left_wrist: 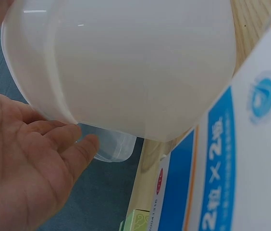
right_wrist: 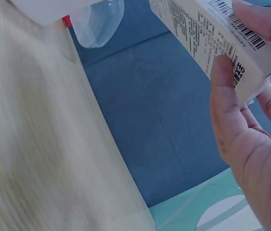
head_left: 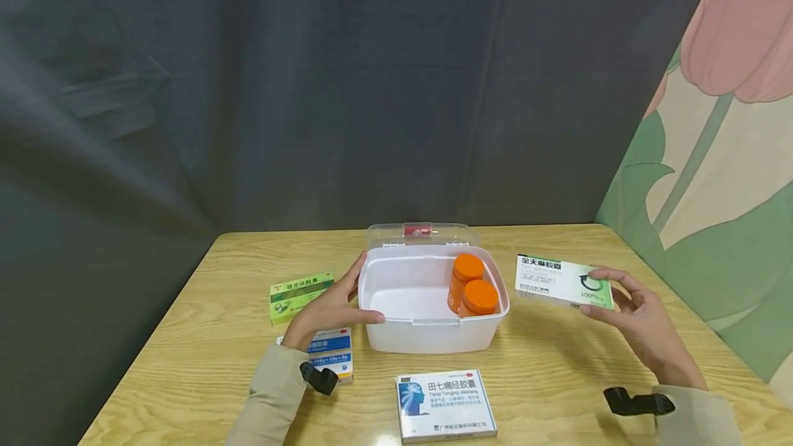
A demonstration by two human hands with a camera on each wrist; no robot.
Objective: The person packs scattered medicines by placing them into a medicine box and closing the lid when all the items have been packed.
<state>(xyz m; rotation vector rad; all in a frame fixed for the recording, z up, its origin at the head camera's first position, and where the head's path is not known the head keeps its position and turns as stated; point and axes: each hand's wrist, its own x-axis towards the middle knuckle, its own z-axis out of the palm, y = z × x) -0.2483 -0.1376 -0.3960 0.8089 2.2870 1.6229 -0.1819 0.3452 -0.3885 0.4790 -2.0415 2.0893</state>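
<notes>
A white plastic medicine box (head_left: 409, 336) stands with its clear lid (head_left: 440, 233) tipped back. Two orange-capped bottles (head_left: 469, 267) are inside it, at the right end. My left hand (head_left: 332, 310) holds the box by its left end, thumb along the front rim and fingers round the side. In the left wrist view, the fingers (left_wrist: 70, 144) curl at the box's outer wall. My right hand (head_left: 641, 325) pinches a white and green medicine carton (head_left: 557, 281) by its right end, above the table to the right of the box. The right wrist view shows the carton's barcode side.
A green carton (head_left: 300, 294) lies left of the box, behind my left wrist. A blue and white carton (head_left: 331, 353) is partly hidden under that forearm. Nearer the front, another white and blue carton (head_left: 446, 405) lies flat on the wooden table (head_left: 204, 363). A dark curtain (head_left: 372, 88) hangs behind.
</notes>
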